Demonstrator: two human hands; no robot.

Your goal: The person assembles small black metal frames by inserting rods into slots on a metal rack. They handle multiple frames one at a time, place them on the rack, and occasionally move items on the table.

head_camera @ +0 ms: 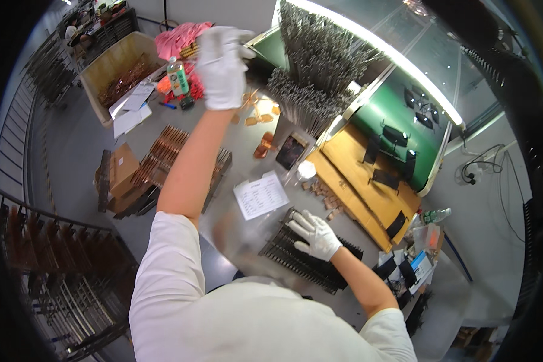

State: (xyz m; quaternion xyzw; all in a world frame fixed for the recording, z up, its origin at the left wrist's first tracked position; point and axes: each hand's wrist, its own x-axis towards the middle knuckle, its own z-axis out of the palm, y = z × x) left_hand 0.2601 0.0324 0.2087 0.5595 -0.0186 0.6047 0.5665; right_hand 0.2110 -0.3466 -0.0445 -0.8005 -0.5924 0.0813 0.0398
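Observation:
My left hand [221, 68], in a white glove, is stretched out over the far side of the metal table [224, 217]. Its fingers look partly curled, and whether anything is in them is hidden. Just right of it stands a dense bundle of thin metal rods [316, 68]. My right hand [316, 235], also gloved, lies with spread fingers on a black slotted rack [330, 273] of thin dark plates. A printed paper sheet [260, 197] lies between the two arms. Beyond it are copper-coloured parts [263, 145] and a dark framed panel [292, 151].
A second rack of copper-coloured plates [163, 156] sits beneath my left forearm. Right lies yellow cardboard [348, 181], before a green conveyor belt [402, 122] bearing black parts. A drink bottle [177, 77] and a bin of copper-coloured pieces [117, 68] are at far left.

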